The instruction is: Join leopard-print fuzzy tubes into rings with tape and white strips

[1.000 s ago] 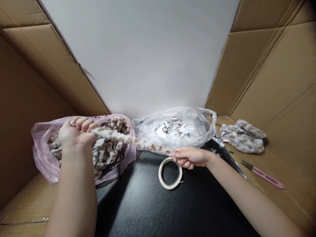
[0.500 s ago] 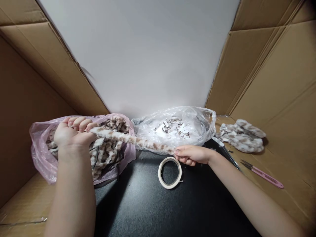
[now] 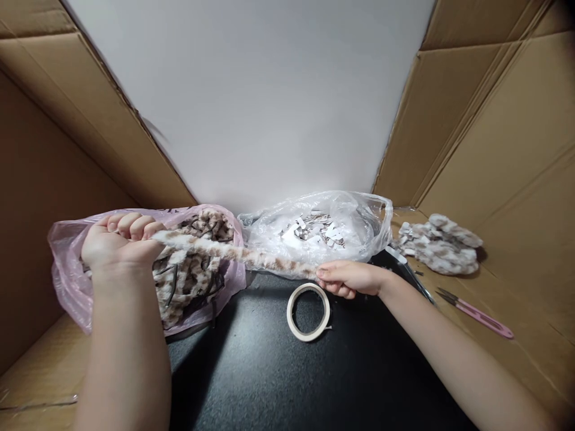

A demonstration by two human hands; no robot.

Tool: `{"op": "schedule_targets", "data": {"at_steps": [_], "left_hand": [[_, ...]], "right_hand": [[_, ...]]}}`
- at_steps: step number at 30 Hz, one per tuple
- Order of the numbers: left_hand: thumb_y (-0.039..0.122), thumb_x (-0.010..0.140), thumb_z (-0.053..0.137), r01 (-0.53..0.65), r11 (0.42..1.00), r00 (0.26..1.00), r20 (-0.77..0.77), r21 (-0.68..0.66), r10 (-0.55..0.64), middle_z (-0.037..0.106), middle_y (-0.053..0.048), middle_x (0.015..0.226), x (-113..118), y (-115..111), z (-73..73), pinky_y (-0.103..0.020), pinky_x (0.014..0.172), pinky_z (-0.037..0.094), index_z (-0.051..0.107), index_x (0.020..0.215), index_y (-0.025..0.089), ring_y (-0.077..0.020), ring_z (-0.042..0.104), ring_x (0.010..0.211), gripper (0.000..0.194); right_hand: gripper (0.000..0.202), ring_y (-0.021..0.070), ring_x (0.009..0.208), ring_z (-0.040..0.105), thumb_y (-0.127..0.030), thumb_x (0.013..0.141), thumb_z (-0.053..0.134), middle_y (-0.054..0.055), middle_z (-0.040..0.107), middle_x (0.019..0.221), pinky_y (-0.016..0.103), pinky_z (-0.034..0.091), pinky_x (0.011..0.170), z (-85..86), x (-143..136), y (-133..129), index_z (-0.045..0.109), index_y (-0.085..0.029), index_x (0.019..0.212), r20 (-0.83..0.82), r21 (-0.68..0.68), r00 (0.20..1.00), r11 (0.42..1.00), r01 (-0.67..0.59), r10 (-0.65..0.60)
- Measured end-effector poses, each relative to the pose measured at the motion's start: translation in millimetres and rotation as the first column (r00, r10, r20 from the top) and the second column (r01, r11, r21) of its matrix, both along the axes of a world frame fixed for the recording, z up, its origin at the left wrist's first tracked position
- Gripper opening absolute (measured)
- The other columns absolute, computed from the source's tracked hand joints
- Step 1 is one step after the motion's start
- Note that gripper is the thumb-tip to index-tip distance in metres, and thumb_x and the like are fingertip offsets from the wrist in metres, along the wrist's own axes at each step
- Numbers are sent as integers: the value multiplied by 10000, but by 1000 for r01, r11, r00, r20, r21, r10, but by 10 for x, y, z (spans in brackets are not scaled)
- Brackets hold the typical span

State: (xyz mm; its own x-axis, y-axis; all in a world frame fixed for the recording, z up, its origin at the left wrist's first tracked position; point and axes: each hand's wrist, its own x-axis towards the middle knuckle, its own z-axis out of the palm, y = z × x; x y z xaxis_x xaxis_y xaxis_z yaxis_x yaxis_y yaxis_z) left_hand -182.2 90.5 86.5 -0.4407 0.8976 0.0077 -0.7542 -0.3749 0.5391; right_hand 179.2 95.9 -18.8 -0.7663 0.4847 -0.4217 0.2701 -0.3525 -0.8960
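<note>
A white and tan fluffy strip [image 3: 242, 254] stretches between my two hands. My left hand [image 3: 123, 239] is closed around its left end, above a pink plastic bag [image 3: 67, 251]. My right hand [image 3: 348, 278] pinches the other end between thumb and fingers, just above a roll of cream tape [image 3: 293, 299]. Inside the pink bag lie more fluffy pieces [image 3: 179, 293] with dark cords among them; my left hand and forearm cover part of the bag.
A clear plastic bag [image 3: 269, 224] holding white tags and bits stands behind the strip. On the cardboard at right lie a pile of fluffy strips [image 3: 444, 251] and pink-handled thread snips [image 3: 483, 317]. Cardboard walls [image 3: 476, 120] rise on both sides of the black tabletop [image 3: 260, 371].
My left hand has moved a little to the left, drawing its end of the strip with it. The right hand keeps its pinch almost in place.
</note>
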Motion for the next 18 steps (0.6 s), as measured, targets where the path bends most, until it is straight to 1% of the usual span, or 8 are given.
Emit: {"op": "schedule_targets", "data": {"at_steps": [6,9,12,15,17,18], "left_hand": [[82,722,340,-84,996,995,49,19,83,121,76,438,-37,17,5,-195,303,147,67,621,207,-69,130,299,316],[88,667,353,-117,993,991,65,19,115,115,81,442,-47,0,32,-192,299,132,51,642,209,-65,125,291,326],[84,636,336,-161,987,986,48,-4,161,112,84,454,-34,-37,73,-186,299,130,37,657,210,-61,126,288,325],[86,636,309,-179,984,983,41,0,178,112,87,460,-20,-63,99,-179,297,134,24,674,212,-58,137,281,314],[85,649,292,-169,986,984,53,15,168,119,87,457,-24,-61,95,-179,295,144,20,683,213,-61,147,279,302],[85,659,286,-152,988,988,33,15,152,125,88,452,-31,-54,87,-176,296,154,20,685,211,-61,154,277,295]], "right_hand": [[387,9,387,225,-525,846,598,-102,359,567,109,188,325,10,8,0,432,-186,762,-1,5,1000,1000,-17,17],[404,11,392,228,-537,843,599,-99,363,569,114,186,330,17,9,-12,418,-188,746,-7,8,1000,1000,-30,30],[431,16,400,240,-557,833,601,-96,367,564,128,200,338,44,18,-26,409,-188,721,-25,22,998,998,-58,59],[460,24,416,257,-587,828,587,-91,365,563,146,216,357,109,60,-28,406,-186,693,-43,85,996,993,-76,80],[478,31,429,259,-606,826,576,-86,366,569,160,212,371,172,117,-21,404,-186,678,-46,147,996,987,-71,79],[486,34,435,254,-614,828,569,-83,364,571,168,209,380,207,153,-15,400,-187,669,-45,180,996,981,-68,77]]}}
